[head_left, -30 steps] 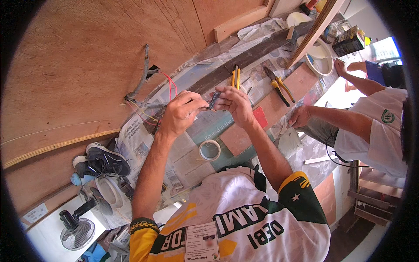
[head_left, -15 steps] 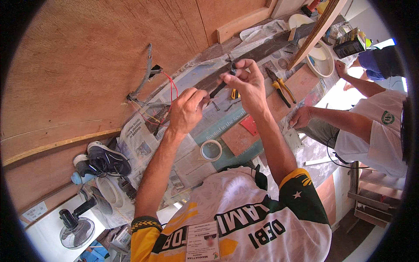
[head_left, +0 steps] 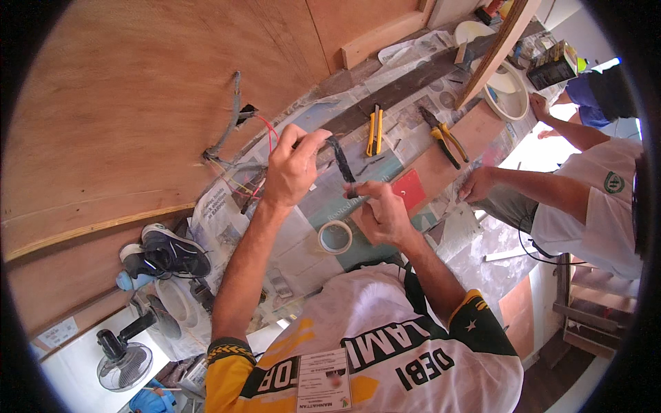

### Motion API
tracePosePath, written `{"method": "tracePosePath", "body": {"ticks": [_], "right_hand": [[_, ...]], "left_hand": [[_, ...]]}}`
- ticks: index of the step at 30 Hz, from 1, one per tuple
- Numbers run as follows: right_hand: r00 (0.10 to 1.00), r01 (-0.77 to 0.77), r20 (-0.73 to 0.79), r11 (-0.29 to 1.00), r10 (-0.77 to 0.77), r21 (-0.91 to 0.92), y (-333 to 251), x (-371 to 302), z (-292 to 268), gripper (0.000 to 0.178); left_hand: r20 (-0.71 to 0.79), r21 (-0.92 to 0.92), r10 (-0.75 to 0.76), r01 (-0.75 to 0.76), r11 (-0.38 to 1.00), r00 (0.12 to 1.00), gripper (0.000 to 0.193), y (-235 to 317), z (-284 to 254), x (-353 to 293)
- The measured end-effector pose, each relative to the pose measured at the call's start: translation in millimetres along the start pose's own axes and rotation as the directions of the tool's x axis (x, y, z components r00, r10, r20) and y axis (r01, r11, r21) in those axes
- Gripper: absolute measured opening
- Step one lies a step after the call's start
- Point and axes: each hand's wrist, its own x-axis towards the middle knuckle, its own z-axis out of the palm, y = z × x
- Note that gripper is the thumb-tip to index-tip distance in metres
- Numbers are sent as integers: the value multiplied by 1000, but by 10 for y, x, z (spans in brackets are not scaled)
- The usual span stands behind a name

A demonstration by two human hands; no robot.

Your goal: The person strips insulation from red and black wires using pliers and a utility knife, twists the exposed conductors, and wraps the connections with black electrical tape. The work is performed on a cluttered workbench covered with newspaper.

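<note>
Black, flexible strip (head_left: pixel 340 160) runs between two bare hands held well apart: the left hand (head_left: pixel 292 166) is pinched on its upper end, the right hand (head_left: pixel 383 212) grips its lower end, above the newspaper (head_left: pixel 275 279). Newsprint covers most of the bench, its small columns too fine for me to read; bigger pale letters cross a teal page (head_left: pixel 361 172), partly behind the right hand. Bold lettering spans the worker's white, green and yellow jersey (head_left: pixel 385 330), with a printed card (head_left: pixel 323 382) hanging over it. To the right, a co-worker's white shirt (head_left: pixel 578 213) carries a round green emblem (head_left: pixel 613 182). Near the hands lie a yellow cutter (head_left: pixel 374 131), pliers (head_left: pixel 444 138), a red piece (head_left: pixel 409 190) and a tape roll (head_left: pixel 335 237). Brown plywood (head_left: pixel 158 117) walls the far side, red wires (head_left: pixel 266 126) poking from its hole; a fan (head_left: pixel 126 366) stands lower left.
</note>
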Motion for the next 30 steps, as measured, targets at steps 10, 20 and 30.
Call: {"method": "tracePosePath", "body": {"ticks": [10,20,30], "right_hand": [[961,-102,-269,987,65,-127,-16,779,60,43],[843,-323,-221,789,491,522,-314,567,452,32],[953,-241,-224,958,203,-157,-73,438,194,16]], "left_hand": [[32,75,198,-200,977,980,35,-48,-40,13],[25,140,261,-262,955,965,28,-132,45,18],[28,56,181,-182,982,983,21,-18,-54,6]]}}
